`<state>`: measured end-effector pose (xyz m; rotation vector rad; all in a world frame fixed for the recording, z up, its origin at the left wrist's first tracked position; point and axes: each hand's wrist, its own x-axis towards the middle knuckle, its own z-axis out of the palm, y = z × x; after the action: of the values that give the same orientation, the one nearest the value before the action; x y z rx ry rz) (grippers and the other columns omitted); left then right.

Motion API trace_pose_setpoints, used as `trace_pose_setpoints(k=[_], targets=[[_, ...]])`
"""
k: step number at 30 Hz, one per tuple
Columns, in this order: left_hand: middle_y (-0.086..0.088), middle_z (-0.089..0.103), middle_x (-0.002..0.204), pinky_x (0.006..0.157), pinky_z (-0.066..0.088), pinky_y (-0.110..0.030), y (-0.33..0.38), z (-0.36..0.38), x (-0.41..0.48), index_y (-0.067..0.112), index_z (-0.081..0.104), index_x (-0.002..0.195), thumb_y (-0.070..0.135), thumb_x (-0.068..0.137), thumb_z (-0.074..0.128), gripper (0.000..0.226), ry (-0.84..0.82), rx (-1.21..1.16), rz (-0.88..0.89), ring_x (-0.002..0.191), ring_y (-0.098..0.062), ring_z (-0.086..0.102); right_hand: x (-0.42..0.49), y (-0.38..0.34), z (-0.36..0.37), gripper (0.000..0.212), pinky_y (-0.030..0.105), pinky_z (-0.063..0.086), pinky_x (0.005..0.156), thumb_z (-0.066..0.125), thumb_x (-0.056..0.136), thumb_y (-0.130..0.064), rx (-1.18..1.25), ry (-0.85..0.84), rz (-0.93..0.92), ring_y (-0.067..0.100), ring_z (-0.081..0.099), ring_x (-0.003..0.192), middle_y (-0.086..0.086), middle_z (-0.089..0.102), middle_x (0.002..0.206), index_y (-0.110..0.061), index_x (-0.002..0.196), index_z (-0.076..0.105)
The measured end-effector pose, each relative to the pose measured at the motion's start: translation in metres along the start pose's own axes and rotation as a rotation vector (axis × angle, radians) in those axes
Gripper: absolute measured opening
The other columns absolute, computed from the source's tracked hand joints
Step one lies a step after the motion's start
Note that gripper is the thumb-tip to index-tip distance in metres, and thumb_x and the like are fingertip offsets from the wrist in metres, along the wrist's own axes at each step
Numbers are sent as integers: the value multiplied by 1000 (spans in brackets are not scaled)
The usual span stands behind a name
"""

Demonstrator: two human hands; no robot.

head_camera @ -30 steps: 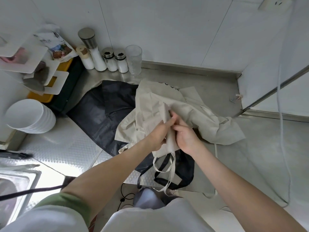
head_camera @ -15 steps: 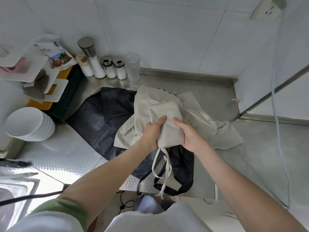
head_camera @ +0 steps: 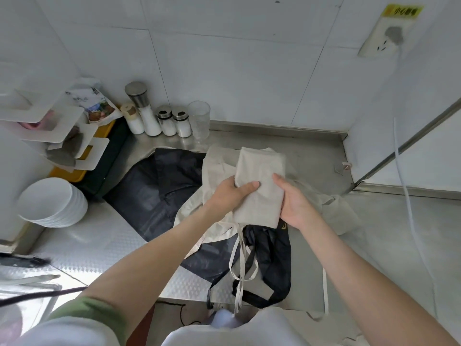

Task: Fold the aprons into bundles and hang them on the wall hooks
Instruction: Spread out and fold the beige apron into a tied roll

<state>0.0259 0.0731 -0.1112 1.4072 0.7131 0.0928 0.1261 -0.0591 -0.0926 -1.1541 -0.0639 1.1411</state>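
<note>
Lifted higher than a moment ago, the folded beige apron (head_camera: 259,186) is gripped by the left hand (head_camera: 230,193) and right hand (head_camera: 294,203) above the steel counter (head_camera: 311,156) (ties dangling), over a black apron (head_camera: 159,193).

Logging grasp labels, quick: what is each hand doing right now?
Left hand: closed on the folded beige apron.
Right hand: closed on the same folded beige apron, opposite edge.

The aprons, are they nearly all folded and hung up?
Not yet. One beige bundle looks folded, held between the left hand and right hand, ties dangling. A second beige apron and the black apron lie unfolded on the counter. No hooks are in view.
</note>
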Motion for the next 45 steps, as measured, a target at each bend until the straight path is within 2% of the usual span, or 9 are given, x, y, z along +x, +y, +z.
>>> trace_pose_setpoints(k=[10,14,18,22,25,29,34,39,45], targets=[[0,73,106,81,55,-24,18,-20,-11,19,66,108,38,89,65,27,-313,202,-77,94,-15,70,5,-9,-6,25,38,52,82,68,84,-8,-108,78,-172,20,65,93,5,69,100,-13,108,62],[-1,73,96,78,56,-25,18,-19,-5,13,69,99,44,87,66,34,-149,285,-40,87,-17,70,9,-12,-6,6,39,50,81,66,87,-10,-164,178,-242,22,63,85,6,68,87,-9,90,61],[4,66,85,74,50,-26,19,-13,0,15,64,88,45,93,58,31,-3,408,52,83,-17,65,12,-18,-9,22,40,39,77,63,92,-26,-289,234,-256,23,50,83,11,54,82,-12,78,52],[-6,65,91,80,47,-34,24,-6,0,2,61,96,44,98,48,44,33,545,145,91,-25,62,10,-19,-17,27,37,35,75,56,93,-38,-504,255,-237,22,51,83,10,55,85,-15,80,56],[-6,65,95,81,45,-34,28,1,0,5,60,98,44,99,45,42,38,584,182,91,-24,60,6,-24,-14,19,37,44,79,50,99,-25,-328,295,-231,20,58,86,8,62,91,-13,88,61],[-3,68,98,89,50,-37,35,9,5,13,61,103,43,98,48,34,121,331,185,97,-22,64,1,-31,-12,32,38,53,81,61,86,-27,52,174,-179,22,62,96,9,64,108,-10,113,55],[-4,70,102,85,54,-32,53,13,8,10,64,105,46,97,51,39,130,49,114,97,-20,66,-6,-33,3,19,34,53,86,59,91,-10,-96,60,-99,19,66,94,6,70,102,-9,109,62],[-3,69,110,93,51,-35,72,6,8,11,61,116,46,94,55,42,32,-100,-149,102,-20,66,-3,-43,4,42,27,56,73,63,87,-8,-173,72,-192,20,67,97,11,68,113,-1,127,54],[-5,61,82,46,43,-24,82,10,9,11,59,100,43,98,45,36,289,-167,-97,64,-22,58,-6,-48,17,49,37,59,72,64,77,-30,-82,-60,-141,26,70,91,15,69,105,-4,118,54]])
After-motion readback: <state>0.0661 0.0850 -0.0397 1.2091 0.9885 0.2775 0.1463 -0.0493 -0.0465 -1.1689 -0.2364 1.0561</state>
